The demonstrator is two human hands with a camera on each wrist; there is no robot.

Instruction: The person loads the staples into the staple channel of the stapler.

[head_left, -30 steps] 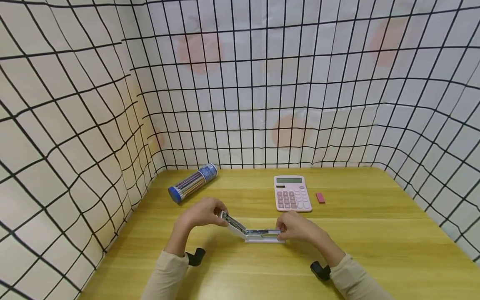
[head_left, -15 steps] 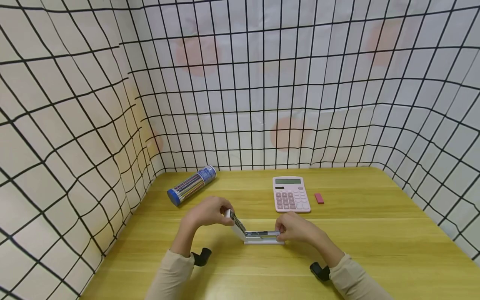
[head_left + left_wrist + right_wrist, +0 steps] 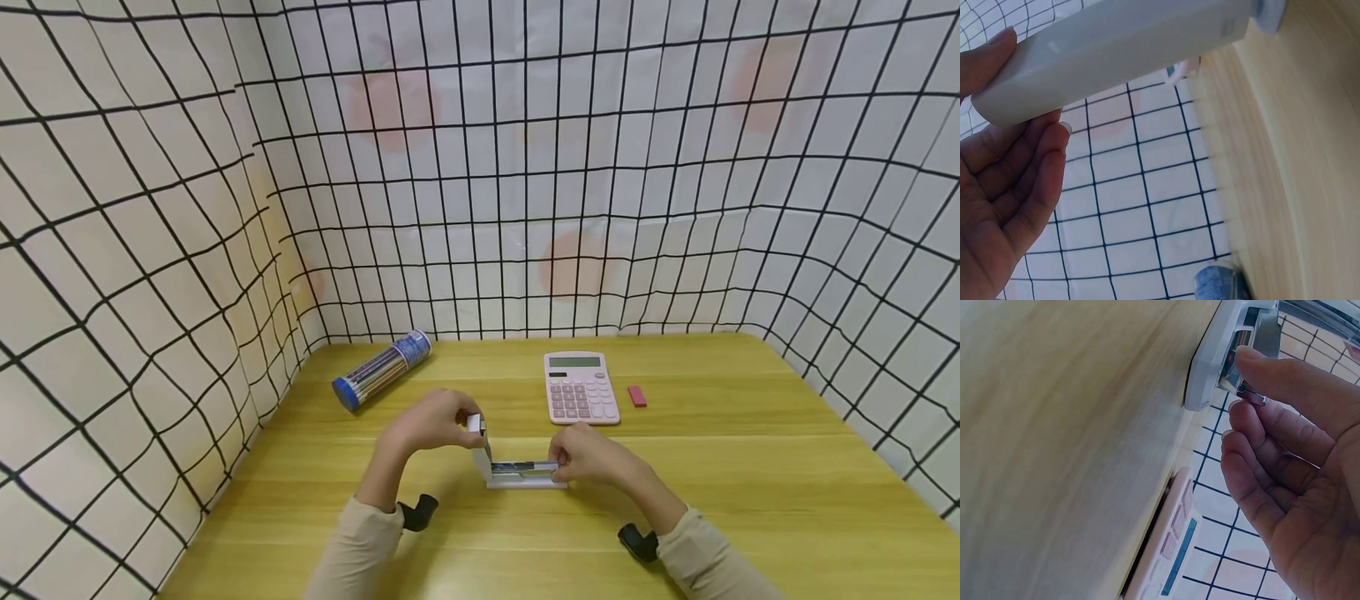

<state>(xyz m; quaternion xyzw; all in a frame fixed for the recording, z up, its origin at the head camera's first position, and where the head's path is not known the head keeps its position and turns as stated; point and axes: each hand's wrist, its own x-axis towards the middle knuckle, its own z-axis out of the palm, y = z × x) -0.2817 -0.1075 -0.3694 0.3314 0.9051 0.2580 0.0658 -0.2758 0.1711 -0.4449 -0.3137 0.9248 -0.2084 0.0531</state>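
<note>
Head view: set high at the near side, facing far and downward; takes in most of the wooden table [image 3: 720, 442] and the grid-patterned backdrop [image 3: 480, 196] at its far edge. Left-wrist view: close by the left hand [image 3: 433, 423], turned sideways, table along the frame's right; faces the backdrop. Right-wrist view: close by the right hand [image 3: 596, 454], likewise turned, table filling the frame's left. Shared: white stapler [image 3: 525, 483], all three; pencil tube [image 3: 382, 370], head and left wrist; pink calculator [image 3: 581, 389], head and right wrist.

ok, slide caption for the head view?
Left hand holds the raised top of an open, slim white stapler; right hand pinches its silver metal rail.
</note>
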